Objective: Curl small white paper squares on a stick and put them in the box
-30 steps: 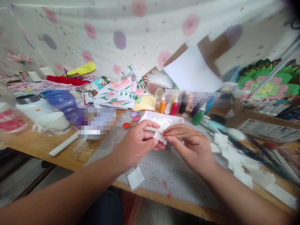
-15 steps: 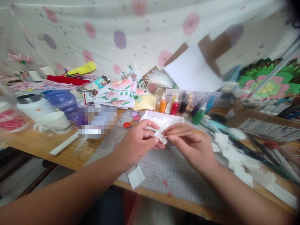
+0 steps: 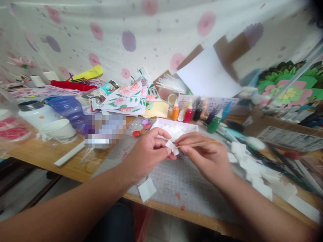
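Observation:
My left hand pinches a small white paper piece between thumb and fingers, just above the grey cutting mat. My right hand is closed on a thin wooden stick whose left end meets the paper piece. Both hands nearly touch at the paper. Behind them stands a white tray filled with white bits.
Small paint bottles stand behind the tray. White paper squares lie at the right, one more at the mat's front edge. A white jar, a white cup and a blue bottle stand at the left. Pens lie at the right.
Both hands hold almost the same pose; the paper piece and stick have shifted very slightly. The view has moved a little.

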The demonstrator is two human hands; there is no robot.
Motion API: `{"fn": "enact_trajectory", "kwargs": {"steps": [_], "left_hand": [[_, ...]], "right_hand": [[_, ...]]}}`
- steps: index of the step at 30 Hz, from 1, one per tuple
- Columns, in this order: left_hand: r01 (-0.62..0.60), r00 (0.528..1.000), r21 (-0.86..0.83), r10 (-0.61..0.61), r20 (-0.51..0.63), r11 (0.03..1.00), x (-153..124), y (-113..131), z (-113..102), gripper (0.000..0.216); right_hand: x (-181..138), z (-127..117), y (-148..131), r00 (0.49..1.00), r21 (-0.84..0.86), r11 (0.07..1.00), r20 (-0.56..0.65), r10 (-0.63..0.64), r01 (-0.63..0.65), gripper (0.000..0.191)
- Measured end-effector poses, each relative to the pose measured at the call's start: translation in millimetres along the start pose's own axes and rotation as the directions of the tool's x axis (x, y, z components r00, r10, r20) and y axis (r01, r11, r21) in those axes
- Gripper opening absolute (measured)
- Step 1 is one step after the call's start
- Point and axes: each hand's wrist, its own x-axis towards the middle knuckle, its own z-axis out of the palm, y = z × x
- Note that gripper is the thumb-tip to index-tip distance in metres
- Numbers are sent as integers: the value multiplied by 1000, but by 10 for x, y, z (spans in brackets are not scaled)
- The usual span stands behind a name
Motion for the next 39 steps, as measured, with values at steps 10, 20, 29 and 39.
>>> {"fn": "enact_trajectory", "kwargs": {"steps": [10,20,29,39], "left_hand": [[-6,1000,-17,6,0,1000,-5,-7,-12,26],[-34,999,57,34,6,998,8,-40,-22,22],[-46,999,87,45,9,995,10,-44,-33,21],[-83,996,98,80,30,992,1,-47,-38,18]], "right_hand": [[1,-2,-12,1000,-15,1000,17,-6,7,16],[0,0,7,1000,16,1000,4,15,-15,15],[3,-8,20,997,102,992,-16,70,-68,16],[-12,-5,0,1000,37,999,2,-22,22,13]]}}
